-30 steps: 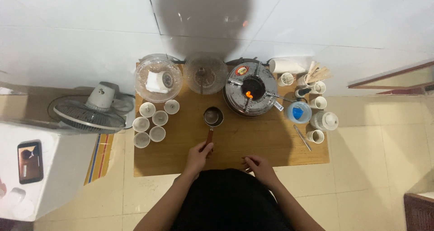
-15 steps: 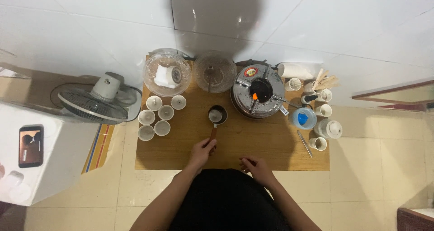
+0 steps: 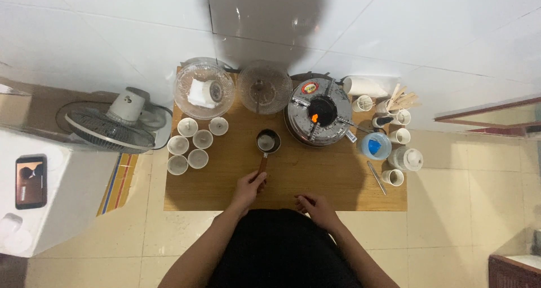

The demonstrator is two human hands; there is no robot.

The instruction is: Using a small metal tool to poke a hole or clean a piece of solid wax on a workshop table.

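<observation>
My left hand (image 3: 248,190) grips the wooden handle of a small long-handled metal pot (image 3: 267,141) that stands on the wooden table (image 3: 315,178), just left of a round metal stove (image 3: 319,112) with a small orange flame in its middle. My right hand (image 3: 315,207) rests at the table's near edge with fingers curled and nothing in it. Several small white cups (image 3: 191,143) stand in a cluster to the left of the pot.
Two glass bowls (image 3: 204,90) sit at the back of the table. White cups, a blue-lidded jar (image 3: 373,146), wooden sticks and tongs (image 3: 376,177) crowd the right side. A desk fan (image 3: 112,124) and a white box with a phone (image 3: 30,181) stand on the left.
The view has shifted slightly; my left hand stays on the pot handle and my right hand stays at the table edge. The pot has not visibly moved on the table.
</observation>
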